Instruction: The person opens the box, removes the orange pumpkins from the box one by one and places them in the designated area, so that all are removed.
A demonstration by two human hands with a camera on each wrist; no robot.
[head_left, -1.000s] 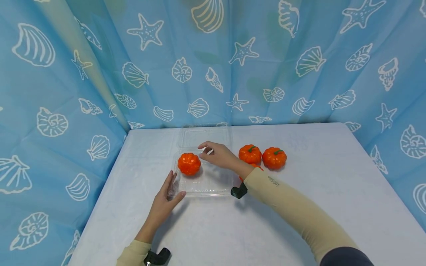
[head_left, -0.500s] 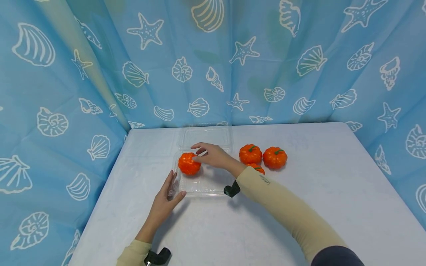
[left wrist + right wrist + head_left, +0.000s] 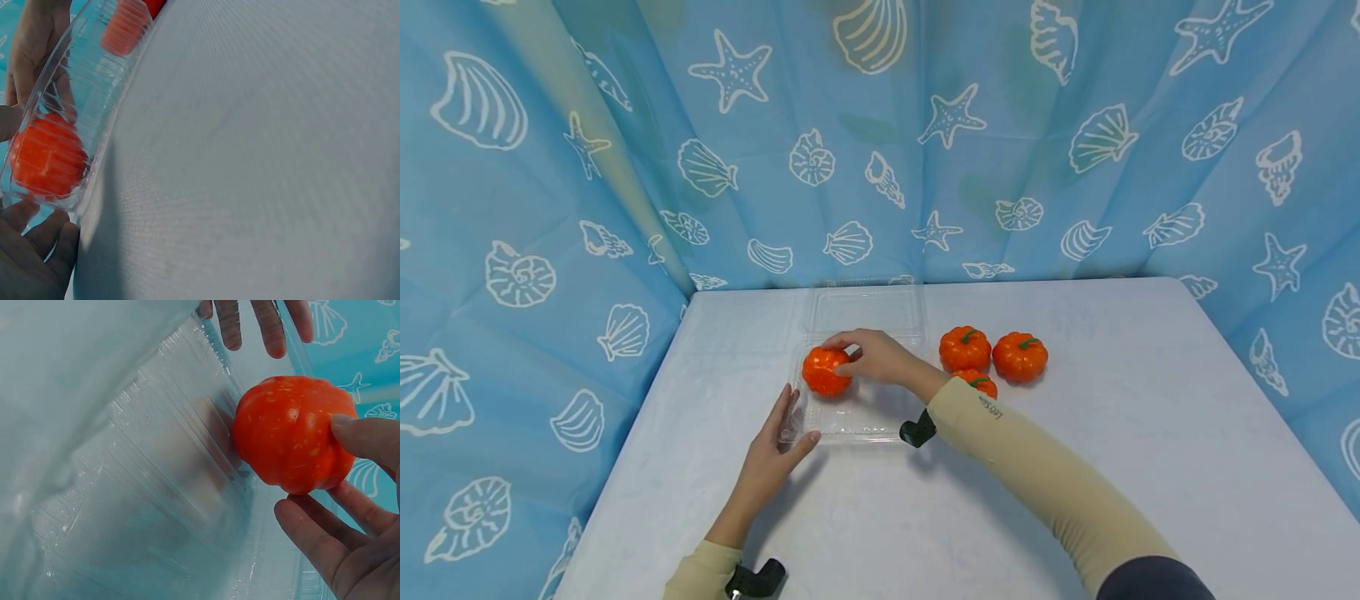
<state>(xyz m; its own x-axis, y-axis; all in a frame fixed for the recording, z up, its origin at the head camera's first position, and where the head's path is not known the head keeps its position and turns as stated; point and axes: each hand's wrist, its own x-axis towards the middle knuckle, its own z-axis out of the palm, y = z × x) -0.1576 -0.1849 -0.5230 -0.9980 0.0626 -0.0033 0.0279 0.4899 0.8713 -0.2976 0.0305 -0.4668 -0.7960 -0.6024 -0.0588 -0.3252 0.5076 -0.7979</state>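
Observation:
An orange toy pumpkin [image 3: 824, 372], no stem showing, sits at the left end of a clear plastic clamshell box [image 3: 880, 429]. My right hand [image 3: 880, 358] reaches in from the right and holds the pumpkin. In the right wrist view the thumb lies on one side of the pumpkin [image 3: 294, 434] and the fingers are at the other. My left hand [image 3: 771, 454] rests at the box's left front corner, fingers extended along the side wall and thumb by the front edge. Through the clear wall the left wrist view shows the pumpkin [image 3: 50, 159] close to the left fingertips.
Three more orange pumpkins with green stems, a back one [image 3: 964, 347], a right one [image 3: 1020, 357] and a partly covered front one [image 3: 977, 383], cluster right of the box. The box's lid [image 3: 865, 310] lies open toward the blue shell-print curtain [image 3: 970, 167]. A white cloth covers the table [image 3: 1112, 358].
My right hand has moved left and slightly down from beside the pumpkin and taken hold of it. My left hand has stayed at the box's corner.

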